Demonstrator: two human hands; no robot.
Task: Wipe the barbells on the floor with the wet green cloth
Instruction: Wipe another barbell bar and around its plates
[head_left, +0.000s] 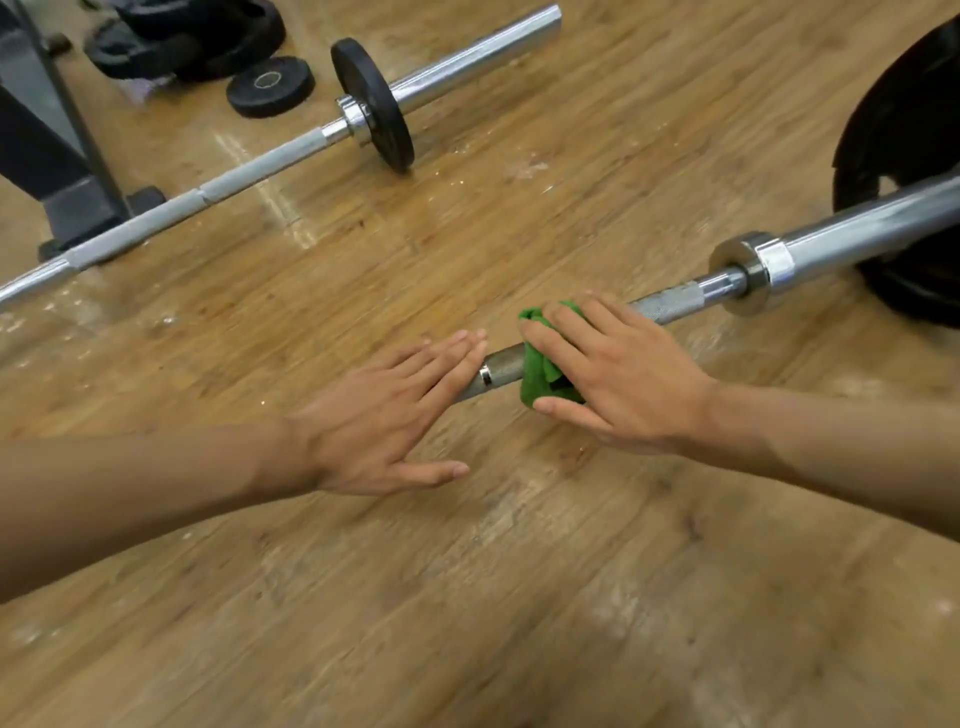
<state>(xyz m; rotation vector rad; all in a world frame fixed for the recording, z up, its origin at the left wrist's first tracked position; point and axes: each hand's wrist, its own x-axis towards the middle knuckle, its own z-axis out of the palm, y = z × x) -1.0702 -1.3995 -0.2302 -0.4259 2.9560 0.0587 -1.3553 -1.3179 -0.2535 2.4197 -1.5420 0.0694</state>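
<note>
Now your right grip (618, 374) lies spread on the cloth (540, 371), pressing it over the near barbell (670, 302) on the floor (467, 597) so the fabric wraps the steel. Your left grip (384, 415), flat with fingers together, touches the barbell just beside, probably to stop rolling.

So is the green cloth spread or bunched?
Bunched: the green cloth sits in folds over the knurled steel barbell under the right hand.

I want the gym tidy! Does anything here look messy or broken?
Nothing looks broken or spilled. One small black plate lies loose beside the pile of plates, off any bar. The wooden floor has pale scuffed streaks just in front of the far barbell, so it looks worn there.
</note>
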